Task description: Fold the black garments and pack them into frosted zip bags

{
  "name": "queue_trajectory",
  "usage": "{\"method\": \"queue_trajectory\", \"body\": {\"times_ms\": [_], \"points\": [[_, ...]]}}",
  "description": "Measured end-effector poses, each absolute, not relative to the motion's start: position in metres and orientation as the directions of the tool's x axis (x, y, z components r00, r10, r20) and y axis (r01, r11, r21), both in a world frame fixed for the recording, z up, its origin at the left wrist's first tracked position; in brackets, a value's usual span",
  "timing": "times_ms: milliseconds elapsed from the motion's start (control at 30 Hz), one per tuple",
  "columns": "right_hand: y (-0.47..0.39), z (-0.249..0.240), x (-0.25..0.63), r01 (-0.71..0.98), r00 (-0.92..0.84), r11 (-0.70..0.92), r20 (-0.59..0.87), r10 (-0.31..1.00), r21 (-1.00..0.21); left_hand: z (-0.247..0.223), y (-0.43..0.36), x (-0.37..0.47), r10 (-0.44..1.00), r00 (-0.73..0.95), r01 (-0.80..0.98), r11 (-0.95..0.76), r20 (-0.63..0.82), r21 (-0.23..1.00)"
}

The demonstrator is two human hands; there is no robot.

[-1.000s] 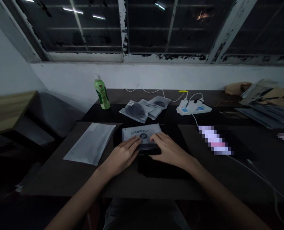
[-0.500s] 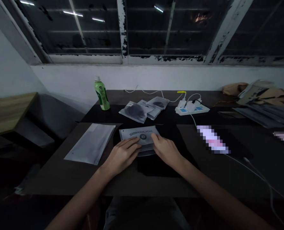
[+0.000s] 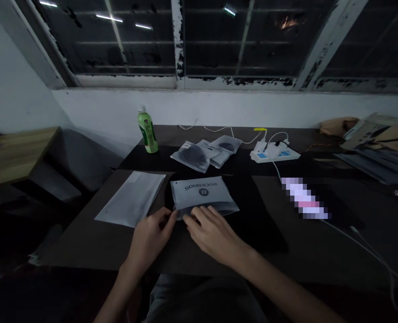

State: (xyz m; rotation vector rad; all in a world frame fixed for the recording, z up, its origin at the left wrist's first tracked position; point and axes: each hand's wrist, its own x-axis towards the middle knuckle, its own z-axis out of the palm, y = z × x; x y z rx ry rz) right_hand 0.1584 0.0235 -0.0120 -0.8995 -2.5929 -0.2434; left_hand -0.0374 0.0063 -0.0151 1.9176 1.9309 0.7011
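A frosted plastic pouch (image 3: 204,192) printed ROCKBROS lies flat in front of me, its lettering upside down and its open-looking edge towards me. My left hand (image 3: 154,233) pinches the near left corner of this pouch between thumb and forefinger. My right hand (image 3: 212,231) is at the same near edge, just right of the left hand, its fingers closed at the rim. A larger frosted pouch (image 3: 131,197) lies flat to the left. Under the printed pouch and to its right is a black cloth or sheet (image 3: 259,224).
Several filled frosted pouches (image 3: 194,156) lie behind. A green bottle (image 3: 147,131) stands at the back left. A power strip (image 3: 275,155) with white cables, a blurred-out phone (image 3: 304,198), and paper bags (image 3: 383,132) are on the right of the dark table (image 3: 118,251).
Both hands have moved down to the near edge of the printed pouch, the right one also leftward. More of the pouch's face now shows. The view has shifted slightly.
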Motion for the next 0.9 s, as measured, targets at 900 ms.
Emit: {"method": "queue_trajectory", "body": {"times_ms": [900], "points": [[0.055, -0.021, 0.248, 0.791, -0.593, 0.597, 0.404, 0.697, 0.131, -0.024, 0.010, -0.049, 0.986, -0.022, 0.639, -0.111, 0.163, 0.761]]}}
